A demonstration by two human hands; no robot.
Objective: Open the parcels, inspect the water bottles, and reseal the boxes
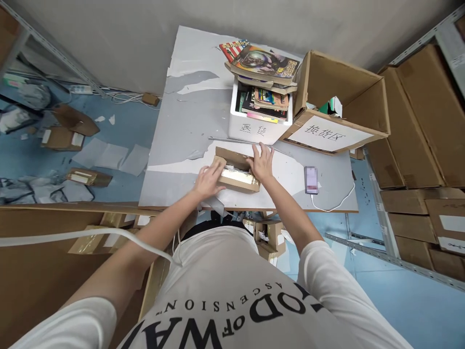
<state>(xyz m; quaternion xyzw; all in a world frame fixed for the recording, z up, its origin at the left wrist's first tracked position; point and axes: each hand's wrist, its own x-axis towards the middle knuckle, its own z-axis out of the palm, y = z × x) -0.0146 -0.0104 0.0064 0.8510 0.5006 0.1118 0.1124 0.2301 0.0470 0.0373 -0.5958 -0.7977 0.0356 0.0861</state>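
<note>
Box (pixel 240 183) on table (pixel 196 114), magazines (pixel 269 100) in bin (pixel 254 122) behind it, phone (pixel 311 180) right of box

A hand could pass over the left side of the table (pixel 192 109), from near edge to far. Right of the middle, the tub (pixel 256 125), piled high with books (pixel 263 65), and the carton (pixel 339 80) block the far side. The box (pixel 240 184), with a hand at either end, obstructs the near middle. Right of it, a gap precedes the phone (pixel 311 180); its cable (pixel 329 210) loops across the near right corner.
</note>
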